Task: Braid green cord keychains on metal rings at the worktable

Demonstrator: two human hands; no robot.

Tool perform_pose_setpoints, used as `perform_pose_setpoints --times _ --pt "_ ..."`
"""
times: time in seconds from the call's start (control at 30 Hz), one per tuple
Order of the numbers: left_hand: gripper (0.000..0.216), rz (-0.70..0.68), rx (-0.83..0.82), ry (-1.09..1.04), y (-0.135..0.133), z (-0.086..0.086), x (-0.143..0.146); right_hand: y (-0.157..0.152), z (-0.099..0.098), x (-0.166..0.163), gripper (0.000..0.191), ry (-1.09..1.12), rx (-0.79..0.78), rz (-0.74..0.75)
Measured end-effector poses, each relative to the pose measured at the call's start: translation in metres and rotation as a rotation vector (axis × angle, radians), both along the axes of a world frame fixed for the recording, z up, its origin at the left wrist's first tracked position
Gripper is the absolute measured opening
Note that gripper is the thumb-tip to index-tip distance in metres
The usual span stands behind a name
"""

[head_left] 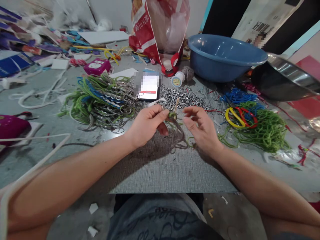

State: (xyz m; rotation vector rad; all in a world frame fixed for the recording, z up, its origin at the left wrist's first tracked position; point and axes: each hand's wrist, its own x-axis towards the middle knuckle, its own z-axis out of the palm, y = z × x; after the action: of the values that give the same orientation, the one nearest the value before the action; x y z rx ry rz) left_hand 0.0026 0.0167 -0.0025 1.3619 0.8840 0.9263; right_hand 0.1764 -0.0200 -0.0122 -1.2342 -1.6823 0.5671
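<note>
My left hand (151,123) pinches a cord (178,128) between thumb and forefinger, above the middle of the table. The cord is grey-brown, with a green loop (172,115) at the fingertips, and its strands hang down to the right. A thin pale stick (176,105) points up beside the loop. To the right, my right hand (201,126) is half curled with thumb and fingers apart; nothing shows between them. Behind both hands lie many small metal rings or nuts (183,96). A bundle of green, blue and grey cords with metallic strands (100,100) lies left of my left hand.
On the right, yellow-and-red-handled scissors (235,117) rest by green cords (267,128) and blue cords (240,96). A phone (148,86), thread spool (177,80), red-and-white bag (147,30), blue basin (225,60) and metal bowl (282,80) stand behind. Scraps clutter the far left.
</note>
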Motion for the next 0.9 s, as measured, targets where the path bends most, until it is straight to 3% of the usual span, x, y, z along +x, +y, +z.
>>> perform_pose_setpoints --times 0.07,0.13,0.23,0.37,0.53,0.67,0.8,0.9 --pt "0.023 -0.026 0.088 0.135 -0.0027 0.0022 0.0004 0.0025 -0.0019 0.0021 0.028 0.002 0.081 -0.027" --pt "0.026 -0.035 0.174 0.251 -0.0052 0.0051 0.0008 0.0037 -0.0031 0.0021 0.029 -0.032 0.085 0.048" --pt "0.028 -0.048 0.221 0.302 -0.0074 0.0064 0.0013 0.0042 -0.0039 -0.0002 0.016 -0.07 0.086 0.146" --pt "0.022 -0.085 0.04 0.09 -0.0059 0.0014 0.0016 0.0049 -0.0043 -0.0013 0.011 -0.014 0.136 0.08" --pt "0.021 -0.079 -0.175 -0.193 -0.0013 -0.0011 0.0008 0.0062 -0.0049 0.001 0.01 0.016 0.059 0.041" --pt "0.023 -0.099 -0.223 -0.196 -0.0019 -0.0005 0.0009 0.0065 -0.007 0.0023 0.005 0.056 -0.05 0.067" --pt "0.022 -0.14 -0.2 -0.105 -0.0068 -0.0004 0.004 0.0038 -0.0075 -0.0001 0.031 0.286 -0.147 0.177" --pt "0.022 -0.153 -0.195 -0.029 -0.0106 0.0013 0.0071 0.0018 -0.0055 -0.0052 0.036 0.355 -0.223 0.213"
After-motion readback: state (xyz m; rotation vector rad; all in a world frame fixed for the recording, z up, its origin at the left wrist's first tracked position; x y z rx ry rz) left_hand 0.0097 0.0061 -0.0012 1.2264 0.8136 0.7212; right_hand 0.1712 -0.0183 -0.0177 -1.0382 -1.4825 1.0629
